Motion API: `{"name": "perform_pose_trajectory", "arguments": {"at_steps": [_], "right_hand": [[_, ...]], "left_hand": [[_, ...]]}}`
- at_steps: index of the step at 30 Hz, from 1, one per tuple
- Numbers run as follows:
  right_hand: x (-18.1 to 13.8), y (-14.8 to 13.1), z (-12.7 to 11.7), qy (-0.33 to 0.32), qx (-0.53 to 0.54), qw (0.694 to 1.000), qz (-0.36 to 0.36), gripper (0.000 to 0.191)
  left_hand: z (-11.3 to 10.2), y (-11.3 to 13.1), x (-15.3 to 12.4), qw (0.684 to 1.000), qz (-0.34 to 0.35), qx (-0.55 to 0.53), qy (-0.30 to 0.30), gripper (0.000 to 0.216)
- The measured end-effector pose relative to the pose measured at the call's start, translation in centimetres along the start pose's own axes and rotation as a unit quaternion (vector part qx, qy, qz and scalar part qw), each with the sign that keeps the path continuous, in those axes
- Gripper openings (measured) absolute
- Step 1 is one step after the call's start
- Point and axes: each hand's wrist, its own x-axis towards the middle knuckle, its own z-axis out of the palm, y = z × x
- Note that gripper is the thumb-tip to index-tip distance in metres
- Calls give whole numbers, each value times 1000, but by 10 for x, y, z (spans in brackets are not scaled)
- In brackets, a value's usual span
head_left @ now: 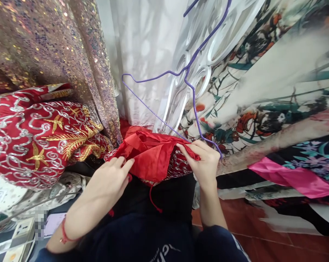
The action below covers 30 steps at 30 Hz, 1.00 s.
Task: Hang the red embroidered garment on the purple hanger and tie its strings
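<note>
A red satin garment with a patterned sequined outer side lies bunched across my lap, its plain lining turned up. My left hand is closed on the cloth at the left, its fingertips partly hidden in the folds. At the right edge my right hand pinches the cloth between thumb and fingers. A thin red cord hangs from the lower side. Just beyond, a purple wire hanger stands tilted; its lower right end passes behind my right hand, and I cannot tell whether that hand touches it.
At left lies red cloth with silver and gold embroidery, below a sequined curtain. White scrollwork and flower-printed fabric are at right, above a pink sash. A power socket sits lower left.
</note>
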Motion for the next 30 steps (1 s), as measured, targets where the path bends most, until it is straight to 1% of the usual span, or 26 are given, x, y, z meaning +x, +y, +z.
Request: {"name": "perform_pose_trajectory", "arguments": {"at_steps": [1,2,4,5,6,8,10,12,14,17,19,20,22,24,26,28,29,30], "right_hand": [[-1,0,1,-3,3,1000,-7,32],[-1,0,1,-6,6,1000,-14,30],[-3,0,2,-17,11,999,-28,26],[-4,1,3,-21,8,999,-35,25],[-5,1,3,-23,4,999,-45,24],[-6,1,2,-19,-2,997,-71,22],[-7,1,1,-16,5,995,-95,17],[-7,1,0,-20,19,994,-109,13],[-7,2,0,-24,31,993,-115,9],[-7,3,1,-10,42,992,-116,7],[-8,2,3,6,37,992,-119,12],[-8,2,3,14,32,992,-122,14],[-8,1,4,25,22,991,-130,17],[-9,0,4,33,13,990,-137,19],[-9,-1,4,38,6,989,-143,19],[-9,-2,3,38,4,988,-147,19],[-9,-2,3,37,3,988,-147,19],[-9,-1,3,38,2,988,-147,18]], "left_hand": [[-4,0,0,1000,11,0,20,44],[-8,2,1,998,49,-14,26,48],[-12,9,7,984,158,-76,22,61],[-11,14,12,974,197,-111,31,67],[-9,19,18,966,211,-137,57,71],[1,30,30,957,190,-160,151,68],[15,40,41,939,178,-158,247,61],[31,48,49,919,180,-156,314,54],[43,54,53,907,159,-180,347,41],[53,58,54,895,110,-237,362,24],[57,57,55,897,99,-256,347,19],[58,55,56,902,98,-267,324,18],[62,49,60,915,100,-305,243,19],[64,40,66,918,95,-353,153,20],[61,30,68,920,87,-375,74,24],[50,23,62,938,69,-339,21,28],[43,21,56,953,48,-299,9,28],[36,21,48,967,21,-252,14,27]]}}
